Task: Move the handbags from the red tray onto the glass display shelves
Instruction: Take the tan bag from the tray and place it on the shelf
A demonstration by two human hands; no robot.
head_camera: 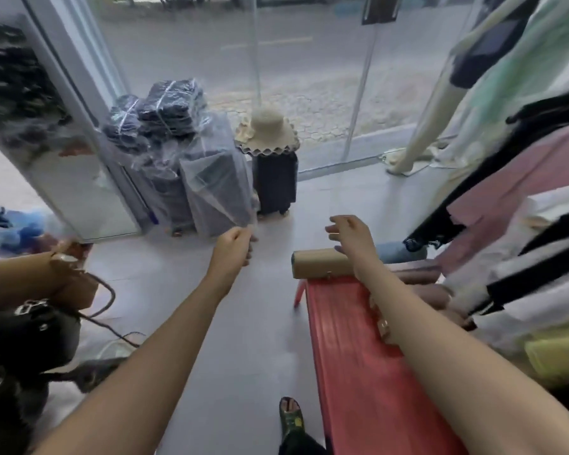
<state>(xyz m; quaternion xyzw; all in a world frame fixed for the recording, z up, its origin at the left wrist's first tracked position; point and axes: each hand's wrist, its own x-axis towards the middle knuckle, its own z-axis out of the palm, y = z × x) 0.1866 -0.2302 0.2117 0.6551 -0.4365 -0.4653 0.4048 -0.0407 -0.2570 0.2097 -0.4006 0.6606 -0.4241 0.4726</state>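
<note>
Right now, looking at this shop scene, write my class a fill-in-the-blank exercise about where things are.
The tan handbag lies below the right hand, at the far end of the ___ tray.
The straw hat sits on a black ___.
The left hand pinches the clear ___ wrap.
Missing words: red; suitcase; plastic.

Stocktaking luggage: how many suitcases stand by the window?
3: a plastic-wrapped suitcase leftmost, another beside it, a black suitcase under the straw hat. More may hide behind.
</note>
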